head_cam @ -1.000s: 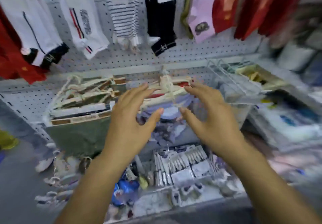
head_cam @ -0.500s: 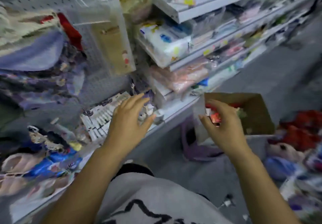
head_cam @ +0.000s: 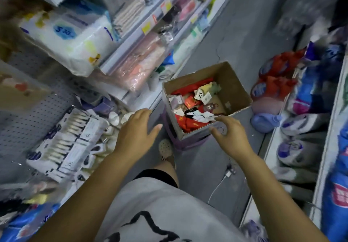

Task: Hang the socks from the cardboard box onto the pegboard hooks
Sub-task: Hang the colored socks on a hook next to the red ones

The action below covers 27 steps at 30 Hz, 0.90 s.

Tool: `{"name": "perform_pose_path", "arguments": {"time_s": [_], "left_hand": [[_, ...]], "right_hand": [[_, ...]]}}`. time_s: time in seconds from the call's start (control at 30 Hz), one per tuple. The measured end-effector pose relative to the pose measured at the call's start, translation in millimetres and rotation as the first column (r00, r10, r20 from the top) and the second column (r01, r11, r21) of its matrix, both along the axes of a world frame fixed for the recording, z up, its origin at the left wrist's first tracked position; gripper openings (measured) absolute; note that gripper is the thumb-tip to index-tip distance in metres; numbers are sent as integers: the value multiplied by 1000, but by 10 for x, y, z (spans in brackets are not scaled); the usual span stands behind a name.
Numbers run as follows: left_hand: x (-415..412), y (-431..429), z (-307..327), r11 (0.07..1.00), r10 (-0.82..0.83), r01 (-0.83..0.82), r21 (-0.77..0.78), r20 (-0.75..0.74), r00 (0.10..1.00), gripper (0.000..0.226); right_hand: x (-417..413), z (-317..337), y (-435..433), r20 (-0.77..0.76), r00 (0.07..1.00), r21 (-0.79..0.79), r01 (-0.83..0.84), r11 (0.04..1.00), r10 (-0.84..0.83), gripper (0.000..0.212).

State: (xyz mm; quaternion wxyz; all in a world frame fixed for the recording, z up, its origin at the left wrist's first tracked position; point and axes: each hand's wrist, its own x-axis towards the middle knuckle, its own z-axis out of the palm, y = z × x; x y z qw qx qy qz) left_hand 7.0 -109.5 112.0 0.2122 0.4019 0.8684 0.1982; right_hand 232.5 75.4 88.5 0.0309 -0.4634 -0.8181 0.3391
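We find the socks (head_cam: 192, 110) in a loose heap of red, white and black pairs with card tags, filling the near-left half of the box (head_cam: 233, 83); its far-right corner shows bare cardboard; the box sits on a purple stand (head_cam: 190, 144) on the floor (head_cam: 235, 40). The left hand (head_cam: 138, 128) hovers just left of the box, fingers straight and spread, holding nothing; the right hand (head_cam: 228, 133) hangs over the box's near corner, fingers loosely curled, also empty. The pegboard (head_cam: 26, 126) lies to the left, partly covered by packets (head_cam: 73, 140); we can make out no free hook. We judge the next step to be a reach into the heap; the pairs overlap, so tags could snag and 2 or 3 pairs could lift at once; a push on the near edge could tip the box off its stand.
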Motion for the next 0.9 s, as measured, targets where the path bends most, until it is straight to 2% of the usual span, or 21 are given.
{"name": "perform_pose_path", "arguments": {"time_s": [0.13, 0.3, 0.4, 0.47, 0.53, 0.6, 0.67, 0.73, 0.9], "left_hand": [[-255, 591, -252, 997, 12, -6, -76, 69, 998, 55], [-577, 1285, -557, 988, 22, -1, -152, 133, 991, 58], [-740, 1644, -809, 992, 70, -50, -119, 171, 983, 43], [-815, 1835, -1019, 984, 171, -152, -96, 234, 957, 33], [-857, 1982, -1199, 951, 307, -298, -81, 340, 889, 35], [-865, 2047, -1404, 902, 406, -430, -26, 389, 827, 37], [-828, 2068, -1563, 854, 472, -520, 17, 395, 788, 30], [-752, 2081, -1643, 804, 521, -591, 71, 394, 757, 26], [-581, 2119, -1793, 660, 641, -732, 169, 383, 666, 25]], "right_hand": [[-233, -149, 505, 25, 997, -69, 70, 995, -69, 39], [-588, -544, 1153, 65, 973, -281, 229, 932, -219, 41], [-787, -823, 1485, 99, 949, -375, 314, 872, -299, 43], [-902, -1043, 1704, 131, 935, -407, 354, 842, -330, 41], [-1007, -1290, 1915, 149, 915, -438, 402, 804, -376, 36], [-1120, -1513, 2094, 169, 889, -479, 451, 753, -425, 48], [-1231, -1704, 2238, 207, 861, -503, 502, 704, -465, 65], [-1294, -1898, 2340, 216, 847, -533, 519, 668, -486, 71], [-1523, -2380, 2553, 291, 749, -627, 619, 473, -595, 93]]}}
